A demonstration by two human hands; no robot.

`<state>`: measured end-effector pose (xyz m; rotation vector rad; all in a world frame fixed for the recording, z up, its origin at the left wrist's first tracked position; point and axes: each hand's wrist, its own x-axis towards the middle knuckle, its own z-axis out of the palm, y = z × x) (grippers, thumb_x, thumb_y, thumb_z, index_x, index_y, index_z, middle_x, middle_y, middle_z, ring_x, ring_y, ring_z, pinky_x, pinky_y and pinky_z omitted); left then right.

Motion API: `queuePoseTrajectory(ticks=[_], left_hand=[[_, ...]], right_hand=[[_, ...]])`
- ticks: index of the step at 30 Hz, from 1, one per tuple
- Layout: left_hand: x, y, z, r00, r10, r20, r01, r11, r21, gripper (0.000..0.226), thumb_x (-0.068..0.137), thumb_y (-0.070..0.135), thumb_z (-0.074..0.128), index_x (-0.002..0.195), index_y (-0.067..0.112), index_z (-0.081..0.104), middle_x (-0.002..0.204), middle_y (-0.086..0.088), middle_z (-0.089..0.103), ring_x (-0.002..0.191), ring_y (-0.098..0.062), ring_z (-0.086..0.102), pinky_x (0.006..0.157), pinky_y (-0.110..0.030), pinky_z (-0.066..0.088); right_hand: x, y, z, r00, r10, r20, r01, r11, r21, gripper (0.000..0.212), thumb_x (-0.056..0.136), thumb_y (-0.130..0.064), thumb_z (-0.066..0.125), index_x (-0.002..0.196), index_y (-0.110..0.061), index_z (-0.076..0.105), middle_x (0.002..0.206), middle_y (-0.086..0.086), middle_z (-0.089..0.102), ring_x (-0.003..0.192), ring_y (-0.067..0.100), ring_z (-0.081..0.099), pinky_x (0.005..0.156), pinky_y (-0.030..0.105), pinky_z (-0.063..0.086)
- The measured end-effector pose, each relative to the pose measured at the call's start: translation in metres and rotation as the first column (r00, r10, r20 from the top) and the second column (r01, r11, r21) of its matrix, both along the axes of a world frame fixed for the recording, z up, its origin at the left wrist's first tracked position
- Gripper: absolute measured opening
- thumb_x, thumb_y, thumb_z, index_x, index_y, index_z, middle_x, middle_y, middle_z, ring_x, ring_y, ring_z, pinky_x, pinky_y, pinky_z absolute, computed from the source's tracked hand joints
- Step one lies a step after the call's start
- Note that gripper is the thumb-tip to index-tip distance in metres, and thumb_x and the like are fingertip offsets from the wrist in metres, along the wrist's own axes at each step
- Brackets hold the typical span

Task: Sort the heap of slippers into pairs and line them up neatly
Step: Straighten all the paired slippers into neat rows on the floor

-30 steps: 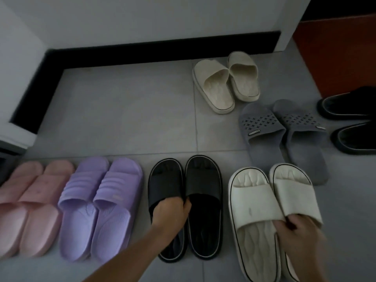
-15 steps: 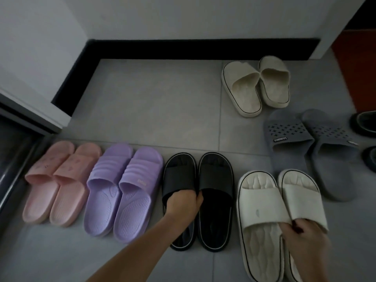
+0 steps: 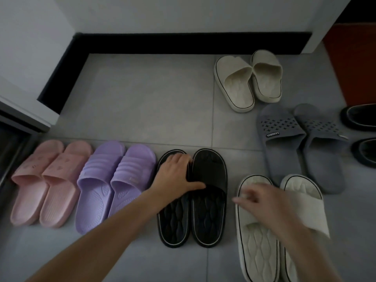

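Pairs stand in a row on the grey tiled floor: a pink pair [image 3: 48,180], a purple pair [image 3: 114,184], a black pair [image 3: 209,210] and a white pair [image 3: 260,251]. My left hand [image 3: 175,176] rests flat on the strap of the left black slipper, fingers straight, with its thumb reaching onto the right one. My right hand [image 3: 262,202] is blurred and hovers over the strap of the left white slipper, fingers spread towards the left. It holds nothing that I can see. Both white slippers lie flat, a little nearer to me than the black pair.
A beige pair [image 3: 248,78] lies at the back right, toes angled together. A grey perforated pair [image 3: 301,147] sits behind the white pair. Two black shoes [image 3: 360,117] show at the right edge. A black skirting [image 3: 183,43] runs along the wall; a door frame [image 3: 24,117] stands at the left.
My left hand has slid forward from gripping the black strap edges to lying flat on top. My right hand has let go of the white strap and moved left. The view shifted.
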<state>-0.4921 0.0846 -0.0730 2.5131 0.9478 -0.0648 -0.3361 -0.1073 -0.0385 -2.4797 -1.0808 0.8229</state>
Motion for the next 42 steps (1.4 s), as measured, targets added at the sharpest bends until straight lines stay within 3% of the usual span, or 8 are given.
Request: queuePoseTrajectory(ticks=[2, 6, 15, 23, 26, 30, 35, 42], left_hand=[[-0.010, 0.008, -0.013, 0.980, -0.015, -0.197, 0.012, 1.000, -0.013, 0.110, 0.054, 0.072, 0.069, 0.140, 0.014, 0.032, 0.144, -0.007, 0.038, 0.134, -0.026, 0.034, 0.112, -0.037, 0.029], [-0.022, 0.013, -0.030, 0.963, -0.029, -0.266, 0.028, 1.000, -0.007, 0.124, 0.051, 0.077, 0.066, 0.147, 0.015, 0.018, 0.152, -0.006, 0.029, 0.141, -0.024, 0.027, 0.117, -0.037, 0.021], [-0.022, 0.016, -0.031, 0.975, -0.076, -0.210, 0.083, 0.996, 0.025, 0.117, 0.051, 0.077, 0.066, 0.144, 0.018, 0.027, 0.147, -0.004, 0.037, 0.136, -0.022, 0.033, 0.114, -0.035, 0.023], [-0.011, 0.010, -0.023, 0.977, -0.082, -0.195, 0.088, 0.996, 0.026, 0.121, 0.047, 0.080, 0.063, 0.144, 0.019, 0.025, 0.147, -0.003, 0.034, 0.136, -0.024, 0.031, 0.116, -0.040, 0.023], [0.016, 0.002, -0.013, 0.985, -0.133, -0.112, 0.140, 0.989, 0.055, 0.120, 0.045, 0.081, 0.062, 0.143, 0.019, 0.028, 0.145, -0.001, 0.036, 0.135, -0.023, 0.032, 0.116, -0.039, 0.022], [0.064, -0.016, -0.006, 0.980, -0.199, -0.025, 0.199, 0.979, 0.035, 0.123, 0.048, 0.084, 0.058, 0.145, 0.017, 0.024, 0.148, -0.001, 0.030, 0.138, -0.022, 0.024, 0.117, -0.040, 0.017], [0.108, -0.056, -0.005, 0.971, -0.238, 0.004, 0.238, 0.971, -0.027, 0.121, 0.052, 0.082, 0.060, 0.146, 0.015, 0.022, 0.150, -0.001, 0.028, 0.140, -0.020, 0.021, 0.118, -0.037, 0.013], [0.125, -0.124, -0.007, 0.978, -0.205, -0.043, 0.200, 0.974, -0.108, 0.119, 0.053, 0.081, 0.061, 0.146, 0.018, 0.020, 0.150, 0.002, 0.026, 0.141, -0.016, 0.018, 0.117, -0.033, 0.010]], right_hand=[[-0.013, 0.034, -0.018, 0.992, 0.123, -0.024, -0.123, 0.992, -0.005, 0.074, 0.070, -0.055, 0.070, 0.134, -0.027, 0.046, 0.130, -0.004, 0.049, 0.111, 0.016, 0.056, 0.089, 0.033, 0.048], [-0.016, 0.066, -0.050, 0.971, 0.239, 0.027, -0.237, 0.969, -0.062, 0.106, 0.066, -0.060, 0.069, 0.148, -0.030, 0.010, 0.155, -0.007, 0.012, 0.133, 0.024, 0.036, 0.103, 0.040, 0.041], [-0.012, 0.063, -0.069, 0.972, 0.234, -0.009, -0.233, 0.971, 0.043, 0.082, 0.072, -0.029, 0.067, 0.145, -0.022, 0.031, 0.148, -0.003, 0.029, 0.125, 0.021, 0.048, 0.097, 0.031, 0.044], [-0.014, 0.061, -0.069, 0.973, 0.224, -0.055, -0.219, 0.972, 0.090, 0.095, 0.068, -0.048, 0.071, 0.147, -0.022, 0.024, 0.149, -0.001, 0.025, 0.130, 0.022, 0.042, 0.103, 0.033, 0.039], [0.001, 0.046, -0.063, 0.988, 0.120, -0.100, -0.106, 0.985, 0.134, 0.097, 0.064, -0.053, 0.076, 0.144, -0.022, 0.031, 0.147, 0.004, 0.029, 0.127, 0.022, 0.045, 0.104, 0.033, 0.038], [0.046, 0.018, -0.055, 0.984, -0.162, -0.076, 0.174, 0.962, 0.210, 0.074, 0.071, -0.042, 0.076, 0.134, -0.015, 0.047, 0.133, 0.007, 0.047, 0.103, 0.023, 0.059, 0.092, 0.029, 0.043], [0.124, -0.006, -0.055, 0.832, -0.551, 0.057, 0.519, 0.811, 0.270, 0.046, 0.080, -0.035, 0.068, 0.117, -0.008, 0.058, 0.114, 0.016, 0.060, 0.105, 0.031, 0.057, 0.084, 0.034, 0.043], [0.182, -0.007, -0.062, 0.873, -0.487, 0.005, 0.484, 0.869, 0.104, 0.039, 0.079, -0.039, 0.067, 0.100, -0.007, 0.060, 0.107, 0.016, 0.061, 0.088, 0.031, 0.059, 0.071, 0.031, 0.040]])
